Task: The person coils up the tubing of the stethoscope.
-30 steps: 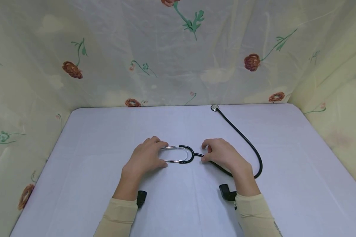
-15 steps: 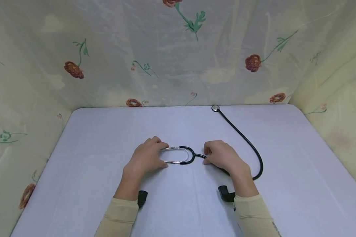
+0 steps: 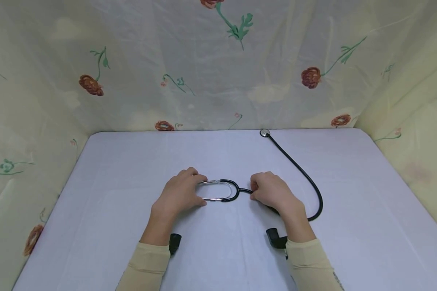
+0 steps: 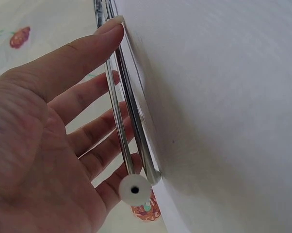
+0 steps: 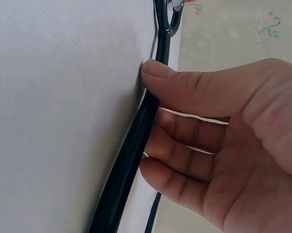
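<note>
A stethoscope with black tubing and silver ear tubes lies on the white table, its round chest piece by the far edge. My left hand holds the ear tubes from the left, thumb on the near tube and fingers around the far one. In the left wrist view the metal ear tubes run past the fingers to a pale ear tip. Just right of the Y-joint, my right hand pinches the tubing. The right wrist view shows the thumb against the black tube and curled fingers behind it.
The white table has rounded far corners. Floral curtains hang behind it and along both sides. A black wrist mount sticks out from the right sleeve, and another dark mount from the left.
The right hand has shifted slightly right along the tubing and its fingers have closed in on it. The left hand and the stethoscope look unmoved.
</note>
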The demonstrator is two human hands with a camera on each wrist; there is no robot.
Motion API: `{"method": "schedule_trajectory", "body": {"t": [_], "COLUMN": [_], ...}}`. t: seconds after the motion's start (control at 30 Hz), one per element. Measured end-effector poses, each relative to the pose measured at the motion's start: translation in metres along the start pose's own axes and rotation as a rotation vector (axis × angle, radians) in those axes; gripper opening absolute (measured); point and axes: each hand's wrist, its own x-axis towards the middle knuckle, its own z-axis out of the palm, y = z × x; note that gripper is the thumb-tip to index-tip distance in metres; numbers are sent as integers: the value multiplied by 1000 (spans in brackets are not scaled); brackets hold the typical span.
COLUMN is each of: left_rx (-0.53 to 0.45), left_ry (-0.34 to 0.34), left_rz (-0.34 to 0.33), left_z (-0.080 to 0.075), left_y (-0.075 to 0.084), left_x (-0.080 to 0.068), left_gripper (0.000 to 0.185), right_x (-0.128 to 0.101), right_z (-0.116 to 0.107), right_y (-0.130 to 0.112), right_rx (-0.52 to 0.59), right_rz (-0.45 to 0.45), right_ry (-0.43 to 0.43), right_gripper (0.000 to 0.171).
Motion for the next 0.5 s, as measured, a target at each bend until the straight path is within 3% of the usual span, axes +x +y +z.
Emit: {"method": "schedule_trajectory", "body": {"t": [0.5], "left_rx": [-19], "left_ry": [10], "left_rz": [17], "left_z": [2], "left_y": [-1], "left_x": [0], "left_gripper": [61], "right_x": [0], "right_z": [-2], "right_y": [0], "right_rx": [-4], "right_rz": [2], "right_ry": [27], "right_gripper": [11]}}
